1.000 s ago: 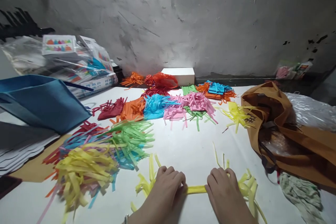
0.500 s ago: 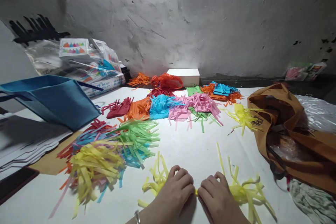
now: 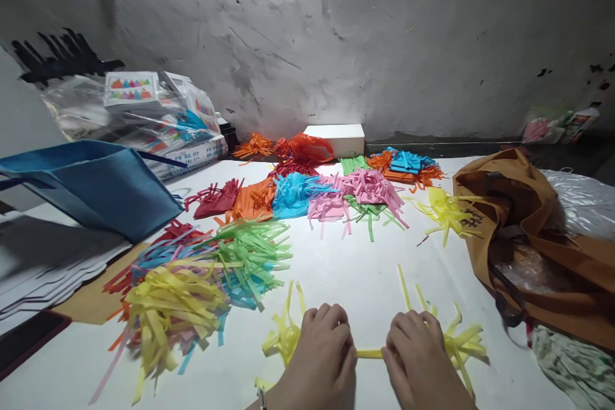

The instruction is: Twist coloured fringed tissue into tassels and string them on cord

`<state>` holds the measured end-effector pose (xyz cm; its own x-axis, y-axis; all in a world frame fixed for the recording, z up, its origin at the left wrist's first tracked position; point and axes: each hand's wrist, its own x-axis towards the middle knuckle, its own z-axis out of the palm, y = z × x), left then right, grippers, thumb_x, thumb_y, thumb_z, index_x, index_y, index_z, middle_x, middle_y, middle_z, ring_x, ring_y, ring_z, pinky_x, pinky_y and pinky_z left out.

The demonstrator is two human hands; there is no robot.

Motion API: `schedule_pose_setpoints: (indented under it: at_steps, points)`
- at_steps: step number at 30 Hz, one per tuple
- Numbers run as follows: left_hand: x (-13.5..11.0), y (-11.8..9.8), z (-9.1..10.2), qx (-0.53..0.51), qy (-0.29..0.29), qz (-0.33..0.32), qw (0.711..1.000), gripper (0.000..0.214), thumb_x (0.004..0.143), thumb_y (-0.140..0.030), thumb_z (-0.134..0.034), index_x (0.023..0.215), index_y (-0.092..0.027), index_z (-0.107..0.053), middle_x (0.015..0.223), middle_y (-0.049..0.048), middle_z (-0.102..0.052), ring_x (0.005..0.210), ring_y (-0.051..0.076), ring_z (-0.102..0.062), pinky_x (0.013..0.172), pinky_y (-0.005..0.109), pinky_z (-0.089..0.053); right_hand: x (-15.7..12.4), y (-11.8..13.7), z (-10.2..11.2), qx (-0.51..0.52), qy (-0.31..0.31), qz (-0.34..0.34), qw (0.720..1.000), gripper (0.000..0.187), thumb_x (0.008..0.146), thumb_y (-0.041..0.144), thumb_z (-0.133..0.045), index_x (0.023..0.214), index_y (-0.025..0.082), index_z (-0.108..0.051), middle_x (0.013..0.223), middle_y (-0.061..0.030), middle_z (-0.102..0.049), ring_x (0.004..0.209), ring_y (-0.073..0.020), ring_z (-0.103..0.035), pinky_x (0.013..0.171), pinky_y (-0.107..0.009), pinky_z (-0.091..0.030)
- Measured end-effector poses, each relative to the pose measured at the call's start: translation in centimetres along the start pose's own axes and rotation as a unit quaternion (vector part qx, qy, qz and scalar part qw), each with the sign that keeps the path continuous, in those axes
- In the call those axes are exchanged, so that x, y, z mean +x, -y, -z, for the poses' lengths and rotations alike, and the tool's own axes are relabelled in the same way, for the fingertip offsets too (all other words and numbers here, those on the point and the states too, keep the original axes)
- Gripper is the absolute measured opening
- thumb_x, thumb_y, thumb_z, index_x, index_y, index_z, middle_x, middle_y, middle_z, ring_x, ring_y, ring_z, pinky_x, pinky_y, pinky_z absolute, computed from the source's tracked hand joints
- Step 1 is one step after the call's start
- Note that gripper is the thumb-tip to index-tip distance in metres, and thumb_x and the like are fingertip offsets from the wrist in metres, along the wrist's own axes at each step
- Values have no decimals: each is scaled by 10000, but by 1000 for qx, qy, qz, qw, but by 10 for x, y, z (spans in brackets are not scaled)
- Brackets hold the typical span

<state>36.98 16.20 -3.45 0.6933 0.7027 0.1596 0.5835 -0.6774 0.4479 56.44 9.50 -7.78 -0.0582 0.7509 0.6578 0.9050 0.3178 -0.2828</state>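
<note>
A yellow paper tassel [image 3: 369, 353] lies across the near part of the white table, its middle rolled into a thin strand and its cut strips fanning out at both ends. My left hand [image 3: 323, 355], with a bracelet at the wrist, is closed on the strand's left part. Curled over the right part is my right hand [image 3: 418, 355]. A short stretch of strand shows between them, while the fingers cover the rest. To the left is a heap of finished-looking tassels, with yellow strips [image 3: 177, 301] in front and green strips [image 3: 252, 250] behind.
Fringed paper bundles in red, orange, blue [image 3: 295, 195] and pink [image 3: 372, 192] line the table's far side. A blue bag [image 3: 106, 186] and white sheets sit left. A brown bag [image 3: 523, 230] and yellow tassel [image 3: 444, 211] are right. A white box [image 3: 341, 139] stands by the wall.
My hands have moved apart, mainly the right one to the right. More of the yellow strand between them is now exposed.
</note>
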Motion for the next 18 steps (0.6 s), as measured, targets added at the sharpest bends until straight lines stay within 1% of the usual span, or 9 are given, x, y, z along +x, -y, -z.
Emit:
schedule_pose_setpoints:
  at_steps: [3, 5, 7, 9, 11, 12, 13, 15, 18]
  points:
    - [0, 1, -2, -5, -10, 28, 1000, 115, 852, -96, -576, 801, -192, -613, 953, 40, -624, 905, 226, -542, 819, 396, -370, -1, 3, -5, 23, -7, -46, 999, 172, 862, 104, -465, 771, 241, -512, 776, 18, -545, 751, -203, -482, 899, -423, -272]
    - [0, 5, -6, 1, -29, 9, 1000, 136, 832, -68, -595, 824, -200, -627, 972, 33, -630, 903, 212, -543, 813, 376, -355, -2, 4, -9, 38, -8, -30, 999, 203, 863, 74, -440, 807, 246, -531, 806, 19, -563, 781, -195, -500, 968, -438, -255]
    - [-1, 11, -12, 42, -56, -68, 995, 140, 835, -65, -623, 813, -204, -626, 946, 18, -640, 882, 198, -539, 844, 381, -330, -1, 3, -10, 41, -25, 38, 998, 219, 836, 44, -431, 796, 241, -517, 792, 19, -560, 785, -187, -503, 1038, -448, -229]
    - [-1, 16, -17, 109, -84, -168, 976, 146, 841, -117, -680, 751, -199, -600, 860, -4, -637, 832, 188, -519, 911, 405, -291, 2, 3, -10, 10, -25, 113, 993, 201, 814, 43, -448, 763, 233, -488, 750, 16, -539, 771, -188, -494, 1077, -453, -223]
    - [0, 20, -22, 161, -114, -234, 952, 217, 841, -178, -723, 692, -194, -566, 787, -18, -623, 791, 182, -493, 967, 417, -250, 7, 5, -10, -37, -16, 151, 988, 188, 813, 50, -485, 749, 228, -482, 731, 13, -538, 769, -190, -494, 1096, -454, -222]
    - [1, 21, -24, 171, -123, -249, 945, 238, 838, -191, -730, 674, -194, -558, 767, -20, -618, 778, 181, -485, 977, 413, -243, 9, 7, -10, -58, -14, 160, 985, 190, 814, 48, -503, 744, 224, -487, 728, 13, -542, 764, -187, -494, 1099, -450, -222]
    - [2, 21, -25, 169, -128, -255, 943, 239, 830, -188, -729, 664, -195, -558, 756, -18, -618, 770, 181, -483, 970, 405, -249, 12, 8, -11, -76, -18, 170, 982, 196, 813, 43, -515, 733, 220, -489, 720, 14, -543, 751, -184, -489, 1097, -446, -223]
    - [6, 20, -23, 143, -113, -234, 955, 191, 813, -154, -703, 667, -196, -587, 757, -5, -632, 765, 184, -496, 914, 382, -289, 17, 10, -13, -108, -38, 192, 975, 199, 805, 44, -529, 706, 213, -496, 693, 12, -531, 718, -184, -471, 1086, -451, -233]
    - [16, 13, -13, 60, -14, -124, 990, 138, 828, -124, -607, 718, -189, -658, 826, 38, -674, 789, 196, -553, 794, 339, -346, 21, 8, -16, -142, -88, 230, 959, 173, 800, 80, -533, 680, 204, -528, 647, 3, -498, 655, -188, -418, 1051, -469, -270]
